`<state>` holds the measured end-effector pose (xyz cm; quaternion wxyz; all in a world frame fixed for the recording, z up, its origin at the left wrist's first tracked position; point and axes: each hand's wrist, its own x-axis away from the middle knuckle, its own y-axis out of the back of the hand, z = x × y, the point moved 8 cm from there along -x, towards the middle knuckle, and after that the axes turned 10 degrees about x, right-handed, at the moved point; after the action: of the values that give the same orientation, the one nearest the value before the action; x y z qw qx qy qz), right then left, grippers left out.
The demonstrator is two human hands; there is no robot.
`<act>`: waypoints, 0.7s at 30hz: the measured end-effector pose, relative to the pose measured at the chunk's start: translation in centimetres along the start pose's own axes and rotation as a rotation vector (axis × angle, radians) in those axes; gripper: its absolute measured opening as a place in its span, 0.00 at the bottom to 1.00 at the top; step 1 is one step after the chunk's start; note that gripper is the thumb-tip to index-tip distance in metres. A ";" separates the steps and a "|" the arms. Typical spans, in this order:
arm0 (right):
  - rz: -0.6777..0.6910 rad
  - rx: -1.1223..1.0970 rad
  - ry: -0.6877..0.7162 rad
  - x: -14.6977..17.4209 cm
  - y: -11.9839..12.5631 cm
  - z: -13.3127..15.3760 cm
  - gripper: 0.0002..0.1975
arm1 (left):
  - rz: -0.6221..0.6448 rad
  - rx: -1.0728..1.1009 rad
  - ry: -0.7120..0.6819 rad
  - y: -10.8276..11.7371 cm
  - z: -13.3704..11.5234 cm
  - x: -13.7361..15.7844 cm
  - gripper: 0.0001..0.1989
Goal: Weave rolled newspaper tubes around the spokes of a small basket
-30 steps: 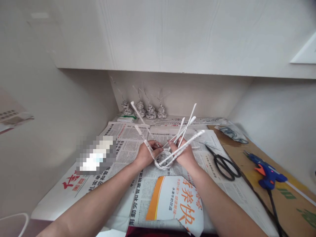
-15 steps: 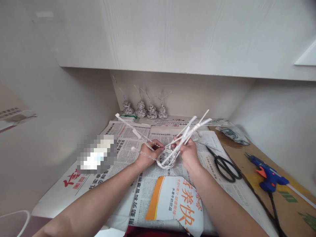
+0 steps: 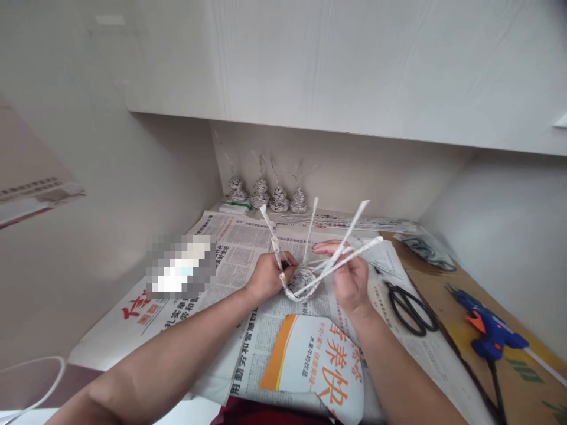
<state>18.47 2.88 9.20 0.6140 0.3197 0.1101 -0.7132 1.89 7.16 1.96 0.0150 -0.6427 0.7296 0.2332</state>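
A small round basket (image 3: 305,293) woven from rolled newspaper strips sits in front of me, with several long white paper strips (image 3: 354,224) sticking up from its rim. My left hand (image 3: 270,276) is closed on the left side of the rim, thumb reaching toward the inside. To the right, my right hand (image 3: 349,274) has its fingers stretched out and apart, beside the right-hand strips that cross in front of it. Whether its fingers touch them I cannot tell.
Black scissors (image 3: 411,310) and a blue glue gun (image 3: 491,324) lie on the right. Several woven gourd shapes (image 3: 279,199) stand at the back beside loose paper rods (image 3: 345,222). A cut piece of printed packaging (image 3: 314,360) lies on newspaper (image 3: 212,301). A cabinet (image 3: 310,71) overhangs the table.
My right hand has opened from around the bunched strips and moved slightly right. The strips now stand spread apart. My left hand stays at the rim, and the view has shifted a little.
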 end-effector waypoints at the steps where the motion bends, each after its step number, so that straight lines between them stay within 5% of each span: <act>1: 0.059 0.037 0.021 0.0 -0.3 0.2 0.27 | 0.002 -0.019 -0.001 0.0 -0.2 0.0 0.08; 5: 0.080 0.002 -0.209 -0.6 -0.4 -2.4 0.40 | -0.004 -0.062 0.034 0.2 -0.5 0.2 0.08; 9: 0.115 -0.016 -0.500 -0.6 -0.9 -6.4 0.23 | 0.005 -0.057 0.036 0.0 -0.5 0.2 0.08; 15: 0.441 0.545 -0.390 0.3 -2.6 -7.5 0.09 | 0.009 -0.170 -0.024 -0.1 -0.5 0.0 0.07; 21: 0.556 0.680 -0.345 0.3 -2.6 -7.0 0.11 | 0.043 -0.283 -0.024 -0.3 -0.8 0.0 0.08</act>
<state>18.23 7.10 3.03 0.6516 0.3968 -0.3231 -0.5600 2.38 6.86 2.54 -0.0722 -0.6198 0.7028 0.3415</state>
